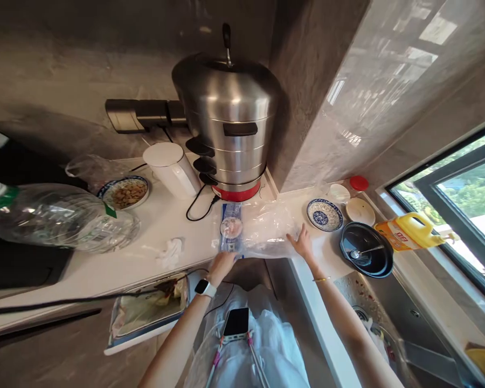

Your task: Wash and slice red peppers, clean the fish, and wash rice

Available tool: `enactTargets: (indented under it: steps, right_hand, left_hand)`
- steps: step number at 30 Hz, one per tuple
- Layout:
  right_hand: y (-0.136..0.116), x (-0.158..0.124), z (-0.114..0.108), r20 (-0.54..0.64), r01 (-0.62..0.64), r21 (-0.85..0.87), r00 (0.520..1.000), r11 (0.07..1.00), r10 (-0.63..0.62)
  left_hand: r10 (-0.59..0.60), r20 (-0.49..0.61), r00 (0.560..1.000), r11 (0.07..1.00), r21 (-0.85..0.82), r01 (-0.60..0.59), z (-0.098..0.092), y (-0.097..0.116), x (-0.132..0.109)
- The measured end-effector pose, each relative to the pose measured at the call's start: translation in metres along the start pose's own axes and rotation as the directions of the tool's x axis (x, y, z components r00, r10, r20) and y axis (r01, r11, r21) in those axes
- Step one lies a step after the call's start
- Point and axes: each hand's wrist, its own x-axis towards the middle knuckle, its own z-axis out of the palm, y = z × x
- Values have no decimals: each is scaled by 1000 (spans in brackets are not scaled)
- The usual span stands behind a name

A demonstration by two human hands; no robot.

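Note:
A clear plastic bag (267, 229) with a blue printed strip lies flat at the counter's front edge. A round pinkish patch (231, 228) shows on its blue strip. My left hand (222, 267), below a wristwatch, grips the bag's near left corner with its fingers closed. At the bag's right end, my right hand (302, 245) lies with thumb and fingers apart, touching or just beside the plastic; exact contact is unclear. Behind the bag stands a tall steel steamer pot (232, 129) on a red base. A blue-patterned bowl (324, 215) sits right of my right hand.
A white kettle (172, 167), a plate of brown food (125, 193) and a large water bottle (64, 218) stand left. On the right are a black basin (364, 250), a yellow jug (408, 231) and the sink (424, 323). A bin (151, 307) hangs below the counter.

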Motion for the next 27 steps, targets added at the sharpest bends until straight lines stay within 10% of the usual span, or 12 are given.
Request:
enactTargets:
  steps: [5, 11, 16, 19, 22, 27]
  right_hand:
    - [-19, -17, -42, 427, 411, -52, 833, 910, -351]
    - [7, 6, -32, 399, 106, 103, 906, 989, -138]
    - [14, 20, 16, 281, -8, -14, 960, 1000, 12]
    - [15, 26, 30, 251, -41, -103, 966, 994, 66]
    - [17, 32, 33, 233, -57, -168, 968, 984, 96]
    - [8, 22, 31, 74, -87, -233, 991, 968, 107]
  left_hand:
    - [18, 254, 967, 995, -102, 8, -43, -14, 33]
    - [28, 383, 923, 991, -129, 24, -75, -30, 58]
    - [-61, -60, 996, 998, 31, 63, -73, -10, 43]
    - [188, -314, 930, 976, 162, -143, -46, 16, 18]
    - [405, -253, 878, 906, 236, -350, -13, 31, 0]
    - [174, -309, 935, 961, 262, -93, 14, 16, 12]
